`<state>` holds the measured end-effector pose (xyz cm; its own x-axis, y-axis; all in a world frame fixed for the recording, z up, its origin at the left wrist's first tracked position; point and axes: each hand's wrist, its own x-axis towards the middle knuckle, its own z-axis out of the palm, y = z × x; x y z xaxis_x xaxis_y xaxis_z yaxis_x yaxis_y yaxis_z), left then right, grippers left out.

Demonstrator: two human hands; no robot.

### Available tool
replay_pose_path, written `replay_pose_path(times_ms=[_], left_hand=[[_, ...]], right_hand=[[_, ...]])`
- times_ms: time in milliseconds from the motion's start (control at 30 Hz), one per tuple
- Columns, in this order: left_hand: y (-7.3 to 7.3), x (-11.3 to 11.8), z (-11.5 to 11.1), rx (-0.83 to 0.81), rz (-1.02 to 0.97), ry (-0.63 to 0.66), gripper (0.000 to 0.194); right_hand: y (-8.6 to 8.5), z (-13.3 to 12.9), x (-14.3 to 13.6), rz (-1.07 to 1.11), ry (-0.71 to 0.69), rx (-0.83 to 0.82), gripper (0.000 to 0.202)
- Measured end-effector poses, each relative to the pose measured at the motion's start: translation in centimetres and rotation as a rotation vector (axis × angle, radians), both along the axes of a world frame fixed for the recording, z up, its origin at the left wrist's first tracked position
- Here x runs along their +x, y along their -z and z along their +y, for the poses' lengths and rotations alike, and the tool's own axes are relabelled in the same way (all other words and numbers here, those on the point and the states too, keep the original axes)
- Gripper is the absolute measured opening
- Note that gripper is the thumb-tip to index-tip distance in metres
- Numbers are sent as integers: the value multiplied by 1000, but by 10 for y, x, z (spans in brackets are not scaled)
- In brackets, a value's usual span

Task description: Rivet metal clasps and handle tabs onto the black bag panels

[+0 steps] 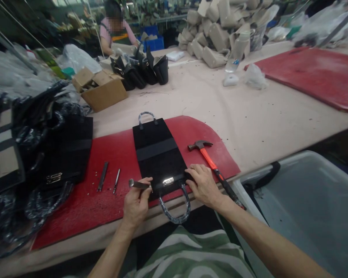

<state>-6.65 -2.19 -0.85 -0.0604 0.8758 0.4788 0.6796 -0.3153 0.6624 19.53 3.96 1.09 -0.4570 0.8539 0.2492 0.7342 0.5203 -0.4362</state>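
A black handbag panel [158, 154] lies flat on a red mat [116, 154], with a plastic-wrapped handle at each end. Near its closer edge shines a metal clasp [168, 181]. Between the fingers of my left hand [135, 202] is a metal punch [139, 185], its tip by the panel's near left corner. My right hand [203, 183] is closed at the panel's right edge, thumb and fingers pinching it. Beyond that hand rests a claw hammer [207, 156] with an orange and black handle. Two more metal punches [103, 177] [116, 181] lie left of the panel.
Black bag pieces [66, 150] are piled at left. A cardboard box [104, 94] and black bags [142, 71] stand farther back, near a seated person [116, 31]. Beige pieces [211, 34] are heaped behind. A white bin [301, 200] sits at right, below the table edge.
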Motion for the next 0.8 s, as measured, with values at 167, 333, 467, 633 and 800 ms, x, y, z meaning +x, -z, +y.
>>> replay_pose_path(times_ms=[167,333,467,633,800], left_hand=[[1,-2,-1,14,7,105,12],[6,-11,-7,-200,-425,-93,15],[-2,-8,-3,-246,-620,-102,19],[-20,29,22,-312,-583,17,17],[-21,54,40,-335,-469,127,14]], right_hand=[[3,2,3,42,5,-29,27],[7,3,4,62,16,-64,28],[8,3,3,100,17,-44,27],[8,1,-1,121,-29,-34,24],[9,1,1,120,-67,-28,20]])
